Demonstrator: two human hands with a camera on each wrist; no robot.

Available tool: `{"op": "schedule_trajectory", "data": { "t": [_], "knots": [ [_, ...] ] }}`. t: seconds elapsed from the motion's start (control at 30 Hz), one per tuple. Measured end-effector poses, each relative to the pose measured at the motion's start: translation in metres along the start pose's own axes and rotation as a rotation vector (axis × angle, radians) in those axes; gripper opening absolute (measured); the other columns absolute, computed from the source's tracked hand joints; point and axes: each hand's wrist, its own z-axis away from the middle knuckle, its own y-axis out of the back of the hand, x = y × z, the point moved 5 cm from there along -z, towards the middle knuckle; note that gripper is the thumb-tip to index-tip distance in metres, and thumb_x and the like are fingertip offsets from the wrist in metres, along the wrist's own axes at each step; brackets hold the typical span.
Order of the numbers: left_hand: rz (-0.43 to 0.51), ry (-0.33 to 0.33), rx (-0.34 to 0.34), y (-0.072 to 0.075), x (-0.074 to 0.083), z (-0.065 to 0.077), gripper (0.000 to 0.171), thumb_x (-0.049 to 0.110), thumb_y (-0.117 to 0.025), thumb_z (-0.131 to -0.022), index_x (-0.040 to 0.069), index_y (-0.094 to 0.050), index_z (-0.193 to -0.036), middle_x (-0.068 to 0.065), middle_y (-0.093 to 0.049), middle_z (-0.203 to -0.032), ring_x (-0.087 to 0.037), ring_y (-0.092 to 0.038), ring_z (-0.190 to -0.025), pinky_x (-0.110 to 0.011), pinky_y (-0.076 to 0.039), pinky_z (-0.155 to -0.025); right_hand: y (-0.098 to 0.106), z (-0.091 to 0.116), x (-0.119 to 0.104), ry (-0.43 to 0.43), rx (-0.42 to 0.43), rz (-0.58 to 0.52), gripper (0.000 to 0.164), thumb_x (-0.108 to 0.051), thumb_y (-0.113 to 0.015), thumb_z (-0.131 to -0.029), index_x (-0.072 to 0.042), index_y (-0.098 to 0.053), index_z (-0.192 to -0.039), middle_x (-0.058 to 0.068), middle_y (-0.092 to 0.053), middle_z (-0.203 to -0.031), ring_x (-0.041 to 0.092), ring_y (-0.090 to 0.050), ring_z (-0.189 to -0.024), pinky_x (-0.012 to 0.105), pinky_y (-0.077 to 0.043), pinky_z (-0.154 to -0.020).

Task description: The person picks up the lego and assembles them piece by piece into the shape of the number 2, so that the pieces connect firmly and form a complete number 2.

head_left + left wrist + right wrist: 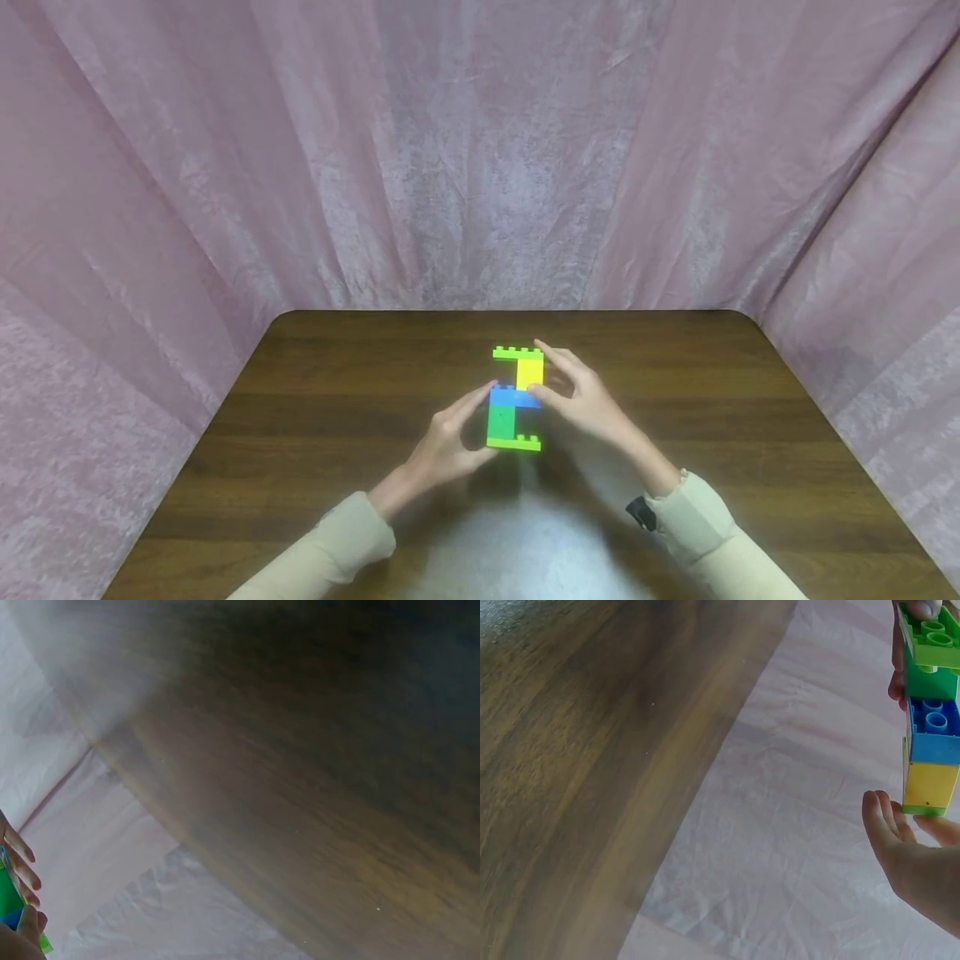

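Between both hands is a stack of toy building blocks, raised over the table. In the head view a lime plate (517, 353) tops it, then a yellow block (530, 374), a blue block (502, 397), a green block (501, 422) and a lower lime plate (513, 445). My left hand (448, 442) holds the lower half from the left, thumb by the lower plate and fingers near the blue block. My right hand (588, 402) grips the upper half, thumb where yellow meets blue, fingers at the top plate's end. The right wrist view shows hollow undersides of the blue block (934, 742) and a lime plate (937, 652).
A brown wooden table (322, 400) with rounded far corners lies beneath the hands. Pink curtains (510, 150) hang behind it and along both sides. A bright glare patch falls on the near middle of the tabletop. A black item (641, 512) sits at the right sleeve's cuff.
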Motion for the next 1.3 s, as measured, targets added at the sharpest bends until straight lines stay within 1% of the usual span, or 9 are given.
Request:
{"op": "schedule_trajectory", "data": {
  "t": [0.07,0.13,0.23,0.33,0.47,0.63,0.9,1.17,1.3],
  "knots": [
    [0.019,0.0,0.005,0.0,0.0,0.0,0.081,-0.001,-0.085,-0.068,-0.013,-0.044,-0.137,-0.027,-0.055,-0.137,-0.04,-0.057,-0.124,-0.04,-0.052,-0.096,-0.001,0.002,0.0,0.015,-0.026,0.043,0.078,-0.029,-0.07,-0.089,-0.017,-0.029,-0.154,0.019,-0.038,-0.153,0.045,-0.047,-0.132,0.058,-0.045,-0.103],
    [0.037,-0.005,0.012,0.0,-0.001,0.0,0.081,-0.002,-0.085,-0.067,-0.013,-0.044,-0.137,-0.028,-0.055,-0.136,-0.04,-0.059,-0.122,-0.041,-0.053,-0.095,-0.002,0.003,-0.001,0.032,-0.051,0.072,0.089,-0.035,-0.074,-0.085,-0.02,-0.022,-0.156,0.02,-0.031,-0.157,0.046,-0.047,-0.131,0.061,-0.046,-0.101],
    [0.055,-0.009,0.02,0.0,-0.002,-0.001,0.083,-0.004,-0.084,-0.067,-0.012,-0.043,-0.138,-0.029,-0.057,-0.134,-0.04,-0.061,-0.119,-0.042,-0.055,-0.092,-0.005,0.005,-0.001,0.065,-0.091,0.059,0.102,-0.037,-0.078,-0.08,-0.021,-0.014,-0.157,0.02,-0.022,-0.161,0.047,-0.047,-0.131,0.059,-0.046,-0.102],
    [0.066,-0.011,0.021,0.0,-0.004,0.0,0.083,-0.004,-0.084,-0.067,-0.01,-0.043,-0.139,-0.029,-0.057,-0.133,-0.04,-0.062,-0.117,-0.043,-0.056,-0.09,-0.006,0.006,0.001,0.083,-0.109,0.049,0.106,-0.034,-0.081,-0.078,-0.022,-0.012,-0.158,0.019,-0.019,-0.162,0.046,-0.048,-0.131,0.054,-0.047,-0.102],
    [0.094,-0.017,0.017,0.0,-0.005,0.0,0.081,-0.006,-0.083,-0.067,-0.013,-0.043,-0.137,-0.03,-0.058,-0.131,-0.04,-0.062,-0.116,-0.047,-0.056,-0.087,-0.006,0.005,0.003,0.079,-0.096,0.038,0.099,-0.025,-0.079,-0.081,-0.018,-0.017,-0.157,0.017,-0.022,-0.162,0.045,-0.043,-0.136,0.054,-0.043,-0.106],
    [0.114,-0.008,0.012,0.001,-0.005,-0.003,0.08,-0.003,-0.085,-0.068,-0.012,-0.045,-0.137,-0.027,-0.059,-0.131,-0.038,-0.062,-0.117,-0.042,-0.056,-0.089,-0.004,0.003,0.005,0.051,-0.061,0.014,0.086,-0.02,-0.076,-0.084,-0.013,-0.027,-0.154,0.018,-0.032,-0.158,0.048,-0.045,-0.133,0.058,-0.04,-0.107],
    [0.095,-0.02,0.035,0.004,-0.004,-0.005,0.077,-0.001,-0.086,-0.065,-0.011,-0.05,-0.132,-0.027,-0.063,-0.125,-0.038,-0.066,-0.11,-0.043,-0.058,-0.085,-0.002,0.003,0.012,0.021,-0.045,0.046,0.083,-0.022,-0.077,-0.083,-0.009,-0.032,-0.152,0.022,-0.04,-0.151,0.044,-0.054,-0.126,0.054,-0.046,-0.103],
    [0.088,-0.007,0.033,0.004,-0.003,-0.006,0.077,0.002,-0.087,-0.064,-0.013,-0.05,-0.131,-0.028,-0.063,-0.125,-0.037,-0.068,-0.106,-0.041,-0.059,-0.084,-0.002,0.003,0.012,0.013,-0.049,0.053,0.082,-0.026,-0.075,-0.085,-0.012,-0.031,-0.153,0.02,-0.037,-0.153,0.044,-0.053,-0.127,0.055,-0.046,-0.103],
    [0.101,-0.003,0.032,0.004,-0.004,-0.006,0.077,0.0,-0.086,-0.065,-0.012,-0.05,-0.132,-0.028,-0.062,-0.126,-0.038,-0.066,-0.109,-0.041,-0.059,-0.084,-0.002,0.002,0.011,0.007,-0.045,0.061,0.083,-0.027,-0.075,-0.085,-0.014,-0.03,-0.153,0.019,-0.035,-0.155,0.045,-0.052,-0.128,0.056,-0.045,-0.104]
  ]
}}
